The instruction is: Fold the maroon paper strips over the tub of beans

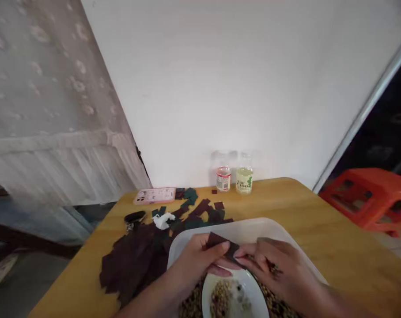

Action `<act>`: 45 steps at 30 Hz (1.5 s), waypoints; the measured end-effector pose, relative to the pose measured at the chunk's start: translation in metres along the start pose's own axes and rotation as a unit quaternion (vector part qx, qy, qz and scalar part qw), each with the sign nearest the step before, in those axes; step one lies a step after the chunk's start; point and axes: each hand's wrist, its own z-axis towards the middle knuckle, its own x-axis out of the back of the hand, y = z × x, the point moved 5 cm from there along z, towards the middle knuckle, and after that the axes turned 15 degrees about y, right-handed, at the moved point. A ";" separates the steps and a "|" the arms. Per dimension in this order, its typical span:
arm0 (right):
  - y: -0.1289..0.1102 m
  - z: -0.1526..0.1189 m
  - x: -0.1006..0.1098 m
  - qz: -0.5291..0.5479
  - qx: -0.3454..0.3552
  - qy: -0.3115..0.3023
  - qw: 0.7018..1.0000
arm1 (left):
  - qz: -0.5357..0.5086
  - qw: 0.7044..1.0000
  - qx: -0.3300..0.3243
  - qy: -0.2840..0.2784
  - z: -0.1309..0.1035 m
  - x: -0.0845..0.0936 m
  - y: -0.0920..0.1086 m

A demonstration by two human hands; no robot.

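Note:
My left hand [205, 256] holds a dark brown fabric piece [222, 245] between thumb and fingers, above a white tray [253, 227]. Close on its right, my right hand [273, 263] has its fingertips pinched at the lower right edge of that piece. Below both hands, a white bowl [262, 304] holds pale and brown grains or beads with a whitish patch. Darker small beads or seeds [192, 302] lie around the bowl in the tray. Left of the tray spreads a large pile of dark brown pieces [130, 265].
On the wooden table [313, 221], a pink phone [155, 195], dark green pieces [190, 195], crumpled white tissue [163, 220] and a black band [134, 217] lie at left. Two bottles [223, 179] [244, 180] stand by the wall. A red stool [372, 198] is at right.

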 end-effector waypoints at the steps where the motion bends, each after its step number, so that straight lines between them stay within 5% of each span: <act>1: 0.000 0.000 0.000 0.001 0.000 0.000 1.000 | -0.003 1.000 0.001 0.001 0.000 0.000 -0.001; 45: -0.002 0.004 0.004 0.007 -0.006 0.007 1.000 | 0.001 1.000 0.000 -0.002 -0.003 -0.002 0.001</act>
